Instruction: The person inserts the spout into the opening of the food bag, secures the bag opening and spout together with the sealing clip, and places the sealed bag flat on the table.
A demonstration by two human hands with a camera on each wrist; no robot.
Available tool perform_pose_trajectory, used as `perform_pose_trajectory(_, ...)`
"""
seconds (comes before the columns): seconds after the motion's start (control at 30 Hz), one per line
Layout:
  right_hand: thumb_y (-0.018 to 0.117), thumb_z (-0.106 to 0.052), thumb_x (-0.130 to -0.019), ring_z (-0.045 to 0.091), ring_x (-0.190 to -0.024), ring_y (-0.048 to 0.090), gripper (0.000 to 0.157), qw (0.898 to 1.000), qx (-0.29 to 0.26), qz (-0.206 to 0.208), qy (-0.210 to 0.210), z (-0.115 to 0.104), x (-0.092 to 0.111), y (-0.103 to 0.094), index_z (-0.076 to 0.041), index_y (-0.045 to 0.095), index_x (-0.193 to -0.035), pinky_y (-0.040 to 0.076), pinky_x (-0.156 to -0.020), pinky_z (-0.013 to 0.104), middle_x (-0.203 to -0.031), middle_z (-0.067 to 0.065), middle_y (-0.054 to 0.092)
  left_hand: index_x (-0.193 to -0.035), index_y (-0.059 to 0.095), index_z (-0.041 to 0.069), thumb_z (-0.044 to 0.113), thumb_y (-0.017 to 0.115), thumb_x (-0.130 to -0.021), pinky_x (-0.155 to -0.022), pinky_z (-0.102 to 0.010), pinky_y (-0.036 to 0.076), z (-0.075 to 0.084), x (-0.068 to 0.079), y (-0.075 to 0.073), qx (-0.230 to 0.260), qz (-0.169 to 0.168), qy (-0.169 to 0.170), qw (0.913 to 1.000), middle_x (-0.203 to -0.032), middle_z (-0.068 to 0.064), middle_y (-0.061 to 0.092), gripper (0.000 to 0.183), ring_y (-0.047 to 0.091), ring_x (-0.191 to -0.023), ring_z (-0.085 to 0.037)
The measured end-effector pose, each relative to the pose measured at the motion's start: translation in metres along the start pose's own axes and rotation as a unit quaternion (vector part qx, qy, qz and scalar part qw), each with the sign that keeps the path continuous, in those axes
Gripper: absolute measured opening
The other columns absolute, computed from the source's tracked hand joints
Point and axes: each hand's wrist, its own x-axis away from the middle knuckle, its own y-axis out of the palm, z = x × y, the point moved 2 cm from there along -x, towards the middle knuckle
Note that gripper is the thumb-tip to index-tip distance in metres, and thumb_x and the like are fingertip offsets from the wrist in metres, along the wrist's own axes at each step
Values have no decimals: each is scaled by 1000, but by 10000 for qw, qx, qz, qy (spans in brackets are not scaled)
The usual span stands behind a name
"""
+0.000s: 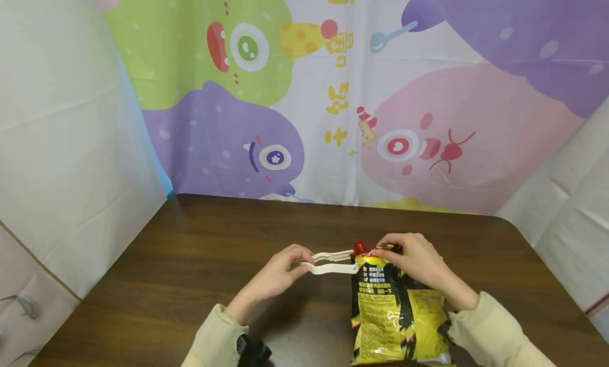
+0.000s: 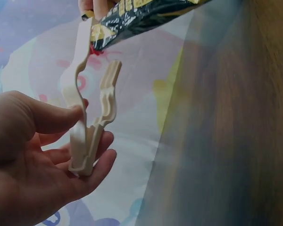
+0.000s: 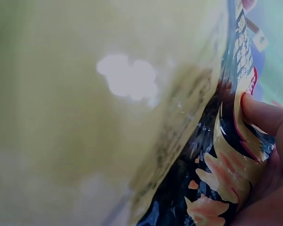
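My left hand (image 1: 280,269) holds a white plastic bag clip (image 1: 333,269) by its hinged end, thumb on one arm and fingers behind. The clip's two arms are spread apart in the left wrist view, and in the head view their tips overlap the top left corner of a black and yellow snack bag (image 1: 380,324). A small red piece (image 1: 360,247) sticks up at that corner. With thumb and fingers, my right hand (image 1: 414,256) pinches the bag's top edge. In the right wrist view the shiny bag (image 3: 132,141) fills most of the picture, its printed side partly hidden.
The bag is upright on a dark brown wooden table (image 1: 190,282). Behind the table hangs a curtain (image 1: 328,171) with cartoon monsters, and white cloth (image 1: 71,118) hangs at the sides. A black wrist device (image 1: 252,351) sits at my left sleeve.
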Motion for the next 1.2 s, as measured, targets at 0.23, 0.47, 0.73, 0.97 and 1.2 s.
perform_pose_trajectory(0.23, 62, -43, -82, 4, -43, 23, 25, 9997, -32, 236, -40, -3, -1, 0, -22, 70, -92, 25, -45, 23, -71, -11, 63, -87, 62, 11, 7, 59, -87, -89, -41, 43, 5, -5, 7, 169, 178, -50, 9997, -108, -4, 58, 5, 53, -106, -21)
perform_pose_trajectory(0.47, 64, -39, -82, 3, -40, 21, 19, 9986, -19, 513, -146, -7, 0, 1, -23, 70, -90, 24, -43, 21, -63, -12, 59, -90, 62, 12, 7, 59, -87, -88, -40, 44, 9, -9, 12, 360, 356, -124, 9986, -109, -3, 58, 6, 53, -105, -20)
perform_pose_trajectory(0.73, 70, -25, -79, 0, -49, 39, 8, 9932, 11, 1041, -512, -13, 1, 2, -24, 67, -86, 33, -49, 21, -76, -11, 65, -94, 63, 10, 8, 59, -87, -86, -37, 45, 15, -11, 17, 775, 423, -172, 9959, -112, -5, 57, 8, 54, -105, -20)
perform_pose_trajectory(0.97, 72, -15, -77, 0, -50, 38, 12, 9884, 222, 1307, -744, -19, 2, 2, -21, 68, -86, 31, -49, 22, -75, -8, 66, -94, 63, 9, 8, 59, -87, -83, -31, 46, 19, -11, 22, 837, 440, -210, 9953, -111, -5, 58, 8, 54, -103, -20)
perform_pose_trajectory(1.2, 70, -9, -75, 8, -58, 41, 16, 9851, 522, 1436, -794, -21, 2, 3, -18, 69, -88, 29, -54, 26, -72, -5, 65, -94, 63, 12, 8, 59, -87, -82, -28, 46, 23, -13, 22, 792, 469, -227, 9955, -111, -2, 58, 9, 54, -103, -15)
